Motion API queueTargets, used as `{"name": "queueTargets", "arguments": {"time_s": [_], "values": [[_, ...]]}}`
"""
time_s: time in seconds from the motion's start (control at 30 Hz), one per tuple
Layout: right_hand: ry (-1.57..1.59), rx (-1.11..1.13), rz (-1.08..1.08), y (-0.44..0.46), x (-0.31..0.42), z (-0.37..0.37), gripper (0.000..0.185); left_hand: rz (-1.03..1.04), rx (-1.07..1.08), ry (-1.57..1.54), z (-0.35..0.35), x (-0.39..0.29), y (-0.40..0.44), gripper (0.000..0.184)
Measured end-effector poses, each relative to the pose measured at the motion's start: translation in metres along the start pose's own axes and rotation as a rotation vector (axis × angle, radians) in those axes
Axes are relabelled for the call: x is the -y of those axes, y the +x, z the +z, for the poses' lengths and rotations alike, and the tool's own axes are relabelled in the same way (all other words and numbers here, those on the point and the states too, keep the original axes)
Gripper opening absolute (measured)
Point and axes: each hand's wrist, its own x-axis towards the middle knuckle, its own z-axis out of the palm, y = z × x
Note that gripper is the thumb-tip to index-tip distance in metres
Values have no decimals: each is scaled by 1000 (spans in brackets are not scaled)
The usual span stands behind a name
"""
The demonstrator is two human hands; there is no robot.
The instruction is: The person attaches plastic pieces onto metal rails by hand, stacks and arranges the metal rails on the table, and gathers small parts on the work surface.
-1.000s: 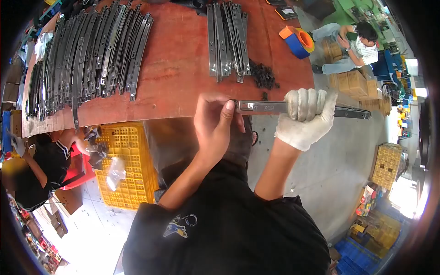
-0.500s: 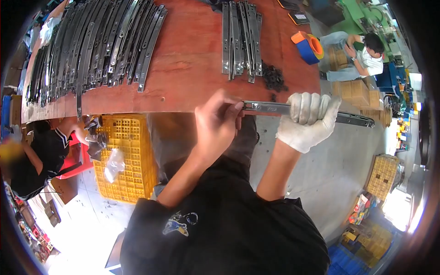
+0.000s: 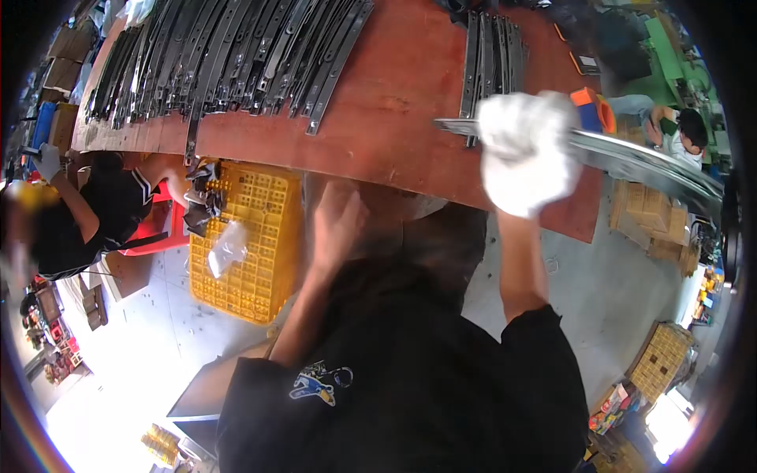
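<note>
My right hand (image 3: 528, 154), in a white work glove, is closed around a long metal drawer slide (image 3: 631, 158). The slide is held above the table's right part, reaching out to the right; hand and slide are blurred by motion. My bare left hand (image 3: 337, 225) is by the table's front edge, apart from the slide. Its fingers are curled in, and whatever they may hold is hidden. Beyond my right hand lies a small bundle of drawer slides (image 3: 493, 59), partly covered by the glove. A large row of dark slides (image 3: 236, 55) covers the table's left side.
The red-brown tabletop (image 3: 394, 102) has its edge just ahead of me. A yellow plastic crate (image 3: 252, 252) stands below it on the left. Orange and blue tape rolls (image 3: 587, 114) sit at the right. One person (image 3: 118, 197) is at left, another (image 3: 686, 134) sits far right.
My left hand has let go of the slide's end and moved left and down. My right hand has raised the slide forward over the table. The view has shifted rightward.
</note>
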Motion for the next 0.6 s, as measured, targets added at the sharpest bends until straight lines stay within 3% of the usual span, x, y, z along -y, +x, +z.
{"name": "queueTargets", "arguments": {"time_s": [0.03,0.1,0.13,0.17,0.23,0.37,0.4,0.43,0.5,0.57,0.6], "values": [[-60,16,38,-2,-21,-6,33,19,41,80,-14,15,-2,12],[-296,-184,400,-33,-101,-52,34,18,97,304,-23,16,-13,8],[-257,-181,418,-31,-101,-51,36,-27,133,307,-22,12,-20,7],[-214,-178,432,-29,-100,-50,39,54,159,395,-19,10,-25,9],[-510,-151,359,-35,-99,-42,33,34,236,422,-14,2,-34,11],[-215,-252,510,-4,-67,-51,10,95,333,448,1,10,-35,12],[-283,-206,425,7,-55,-60,12,41,372,453,0,8,-40,12],[-206,-187,434,16,-44,-75,26,-18,403,461,-3,7,-45,12],[-691,-276,427,40,-17,-90,39,-1,430,482,-11,18,-45,12],[-1303,-224,140,64,-36,-142,47,-23,529,482,-20,19,-45,12],[-1528,-232,317,77,-34,-146,49,-28,528,497,-20,16,-45,12]]}}
